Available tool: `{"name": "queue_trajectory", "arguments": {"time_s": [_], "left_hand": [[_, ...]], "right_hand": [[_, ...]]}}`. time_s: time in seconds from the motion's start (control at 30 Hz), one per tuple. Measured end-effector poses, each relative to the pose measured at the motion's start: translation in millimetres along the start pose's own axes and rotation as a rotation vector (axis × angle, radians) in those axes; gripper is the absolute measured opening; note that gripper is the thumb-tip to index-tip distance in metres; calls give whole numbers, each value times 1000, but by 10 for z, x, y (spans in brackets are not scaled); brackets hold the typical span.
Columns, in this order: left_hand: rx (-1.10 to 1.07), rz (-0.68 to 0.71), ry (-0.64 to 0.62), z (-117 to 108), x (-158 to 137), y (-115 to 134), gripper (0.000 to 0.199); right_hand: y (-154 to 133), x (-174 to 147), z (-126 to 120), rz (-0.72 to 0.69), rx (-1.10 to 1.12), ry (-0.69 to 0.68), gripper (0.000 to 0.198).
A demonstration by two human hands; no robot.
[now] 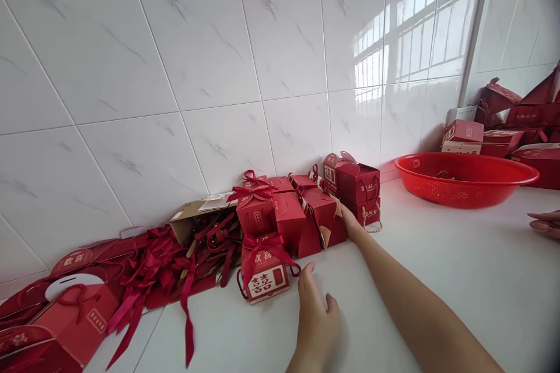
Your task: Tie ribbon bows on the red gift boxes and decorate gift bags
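My left hand [318,309] is held over the white counter, thumb apart from the fingers, with nothing visible in it. Just left of it stands a small red gift box [265,280] with a printed white label, dark red ribbon bow and cord handle. Reaching farther forward, my right hand [350,222] lies against the right side of a cluster of red gift boxes [289,218]; its fingers are hidden behind them. The rightmost box of this cluster [335,222] shows a tan inner flap at its front edge.
Against the tiled wall are stacked red boxes [359,183], an open cardboard box [186,222] of red straps, loose ribbons [153,262] and larger red boxes [74,320]. A red plastic basket [464,186] stands right, before more boxes [464,131]. Another person's hand [545,224] shows at the right edge.
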State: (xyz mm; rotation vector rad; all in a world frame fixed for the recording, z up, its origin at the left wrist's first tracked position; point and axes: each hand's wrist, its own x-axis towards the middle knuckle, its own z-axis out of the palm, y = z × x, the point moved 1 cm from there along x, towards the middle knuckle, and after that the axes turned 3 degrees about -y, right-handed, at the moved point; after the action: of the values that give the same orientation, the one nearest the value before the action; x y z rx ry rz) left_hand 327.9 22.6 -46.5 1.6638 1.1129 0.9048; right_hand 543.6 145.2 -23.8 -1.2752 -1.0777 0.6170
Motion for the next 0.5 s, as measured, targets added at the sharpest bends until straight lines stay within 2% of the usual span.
{"name": "queue_trajectory", "arguments": {"time_s": [0.1, 0.2, 0.5], "left_hand": [[35, -51, -7, 20, 50, -24, 65], [82, -23, -33, 28, 51, -11, 65], [168, -9, -116, 29, -1, 48, 69]], "right_hand": [[-35, 86, 52, 60, 48, -75, 30], [-67, 101, 69, 101, 80, -119, 28], [-63, 122, 37, 106, 185, -158, 30]]}}
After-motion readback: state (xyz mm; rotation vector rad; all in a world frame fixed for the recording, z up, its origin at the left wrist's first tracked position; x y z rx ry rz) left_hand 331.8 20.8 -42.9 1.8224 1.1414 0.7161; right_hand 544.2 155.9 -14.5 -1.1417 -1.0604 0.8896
